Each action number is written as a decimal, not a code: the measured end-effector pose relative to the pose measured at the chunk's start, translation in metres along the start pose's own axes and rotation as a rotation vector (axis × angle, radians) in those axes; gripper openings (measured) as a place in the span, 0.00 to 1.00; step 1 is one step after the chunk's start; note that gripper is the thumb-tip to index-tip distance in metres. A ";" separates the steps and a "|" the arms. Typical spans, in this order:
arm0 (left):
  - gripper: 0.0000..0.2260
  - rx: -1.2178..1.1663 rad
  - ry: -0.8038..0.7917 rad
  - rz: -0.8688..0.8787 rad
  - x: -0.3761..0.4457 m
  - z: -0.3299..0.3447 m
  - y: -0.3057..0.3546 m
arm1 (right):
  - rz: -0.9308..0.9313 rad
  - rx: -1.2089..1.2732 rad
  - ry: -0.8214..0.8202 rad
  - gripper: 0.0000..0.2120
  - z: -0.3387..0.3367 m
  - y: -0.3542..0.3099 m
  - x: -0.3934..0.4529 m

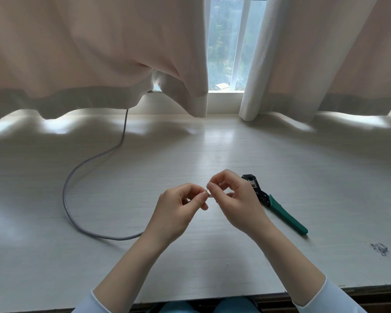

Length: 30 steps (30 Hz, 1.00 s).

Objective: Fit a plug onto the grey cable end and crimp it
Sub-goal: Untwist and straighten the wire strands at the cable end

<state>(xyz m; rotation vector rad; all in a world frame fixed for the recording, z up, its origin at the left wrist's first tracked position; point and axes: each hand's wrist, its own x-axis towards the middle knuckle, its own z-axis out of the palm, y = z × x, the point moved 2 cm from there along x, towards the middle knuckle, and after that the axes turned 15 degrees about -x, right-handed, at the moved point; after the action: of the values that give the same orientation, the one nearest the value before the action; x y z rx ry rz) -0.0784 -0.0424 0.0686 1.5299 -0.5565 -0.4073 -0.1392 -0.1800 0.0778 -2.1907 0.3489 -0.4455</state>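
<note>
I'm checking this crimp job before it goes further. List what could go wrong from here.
1. Both hands, left hand and right hand, pinch thin wires at the grey cable end; these could kink or slip out of order.
2. The crimping tool lies right beside the right hand and could get knocked.

1. A wide, pale whitewashed wood-grain tabletop (235, 150) fills the lower part of the view, with a dark front edge at the bottom.
2. Behind it hang pale pinkish-beige fabric curtains (88, 53), their hems just above the tabletop; the left one is bunched and lifted in the middle.
3. Between the curtains shows a narrow window with white frame bars (240, 41), blurred greenery outside.
4. Daylight spills under the hems as bright patches on the tabletop and a sheen down its centre.
</note>
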 end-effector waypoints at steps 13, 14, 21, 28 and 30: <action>0.05 -0.160 0.058 -0.023 0.002 -0.004 0.000 | 0.085 0.230 -0.117 0.04 0.008 0.010 -0.001; 0.05 -0.164 0.063 -0.029 0.002 -0.004 -0.001 | 0.088 0.222 -0.116 0.04 0.009 0.012 -0.002; 0.04 -0.189 0.076 -0.054 0.001 -0.003 -0.004 | 0.089 0.215 -0.089 0.05 0.011 0.015 -0.008; 0.04 -0.205 0.091 -0.039 0.000 0.000 -0.004 | 0.155 0.266 -0.078 0.05 0.013 0.014 -0.009; 0.04 -0.200 0.094 -0.038 0.000 -0.001 -0.004 | 0.144 0.272 -0.039 0.02 0.011 0.012 -0.009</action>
<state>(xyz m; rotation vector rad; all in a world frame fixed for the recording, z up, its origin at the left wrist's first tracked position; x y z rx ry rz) -0.0773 -0.0415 0.0650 1.3617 -0.4015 -0.4058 -0.1437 -0.1759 0.0597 -1.8939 0.3979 -0.3483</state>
